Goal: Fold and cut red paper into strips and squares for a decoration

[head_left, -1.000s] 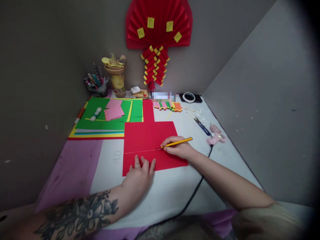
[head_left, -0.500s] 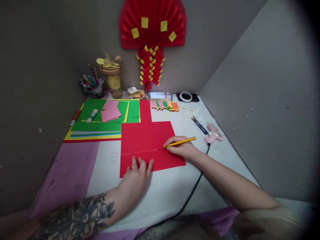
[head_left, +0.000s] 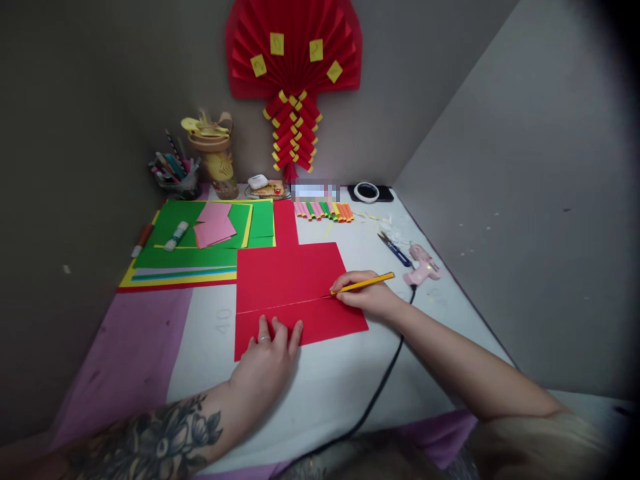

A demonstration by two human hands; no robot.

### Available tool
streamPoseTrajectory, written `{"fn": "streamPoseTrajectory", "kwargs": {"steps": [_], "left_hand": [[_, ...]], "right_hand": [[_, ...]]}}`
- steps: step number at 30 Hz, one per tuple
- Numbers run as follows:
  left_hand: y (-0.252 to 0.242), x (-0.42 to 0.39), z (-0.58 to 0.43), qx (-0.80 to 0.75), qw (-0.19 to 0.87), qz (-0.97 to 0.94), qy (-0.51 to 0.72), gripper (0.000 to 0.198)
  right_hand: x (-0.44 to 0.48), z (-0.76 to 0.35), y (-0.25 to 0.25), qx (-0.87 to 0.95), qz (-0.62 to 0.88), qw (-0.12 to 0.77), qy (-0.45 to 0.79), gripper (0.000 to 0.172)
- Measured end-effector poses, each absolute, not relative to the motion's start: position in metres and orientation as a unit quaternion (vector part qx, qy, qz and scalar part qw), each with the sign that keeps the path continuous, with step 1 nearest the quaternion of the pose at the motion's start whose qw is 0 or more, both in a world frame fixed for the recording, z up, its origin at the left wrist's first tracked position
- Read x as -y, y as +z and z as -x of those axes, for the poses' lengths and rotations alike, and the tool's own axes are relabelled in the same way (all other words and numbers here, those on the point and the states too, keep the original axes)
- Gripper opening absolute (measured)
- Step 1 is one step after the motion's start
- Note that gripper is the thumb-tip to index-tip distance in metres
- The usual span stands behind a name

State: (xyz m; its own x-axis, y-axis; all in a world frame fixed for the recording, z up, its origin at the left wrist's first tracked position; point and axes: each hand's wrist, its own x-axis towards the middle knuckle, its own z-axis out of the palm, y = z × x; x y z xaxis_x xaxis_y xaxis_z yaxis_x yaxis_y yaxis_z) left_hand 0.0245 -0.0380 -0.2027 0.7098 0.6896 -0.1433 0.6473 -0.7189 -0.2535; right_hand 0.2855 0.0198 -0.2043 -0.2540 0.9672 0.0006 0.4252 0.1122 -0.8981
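Grey walls [head_left: 400,80] enclose our desk [head_left: 325,380]. Our right hand [head_left: 373,300] pinches a pencil [head_left: 366,283] over the central red sheet [head_left: 285,277]; our left hand's [head_left: 265,365] fingers spread on its six-o'clock side. One pale line [head_left: 283,305] runs from nine o'clock to the pencil; what remains beyond, we cannot tell.

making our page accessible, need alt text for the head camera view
The right hand holds a slim yellow pencil-like tool at a pale line across a rectangular red paper sheet; the left hand rests on its lower part. A pleated red paper fan hangs behind.
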Motion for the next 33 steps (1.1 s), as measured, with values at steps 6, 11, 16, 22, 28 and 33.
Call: {"fn": "streamPoseTrajectory", "kwargs": {"steps": [6,11,16,22,28,33], "left_hand": [[-0.200,0.038,-0.025,0.365,0.089,0.920,0.115,0.061],[-0.200,0.038,-0.025,0.368,0.090,0.920,0.103,0.060],[-0.203,0.038,-0.025,0.370,0.087,0.919,0.100,0.060],[-0.199,0.038,-0.025,0.361,0.104,0.919,0.121,0.059],[-0.196,0.036,-0.026,0.352,0.119,0.917,0.142,0.060],[-0.195,0.037,-0.026,0.357,0.104,0.918,0.137,0.061]], "right_hand": [[-0.017,-0.291,-0.198,0.657,0.530,0.322,0.428,0.012],[-0.016,-0.295,-0.197,0.648,0.538,0.318,0.435,0.012],[-0.016,-0.300,-0.200,0.641,0.539,0.321,0.442,0.013],[-0.015,-0.307,-0.201,0.635,0.551,0.313,0.441,0.015],[-0.013,-0.313,-0.197,0.629,0.570,0.311,0.428,0.013],[-0.012,-0.321,-0.195,0.633,0.578,0.304,0.416,0.013]]}}
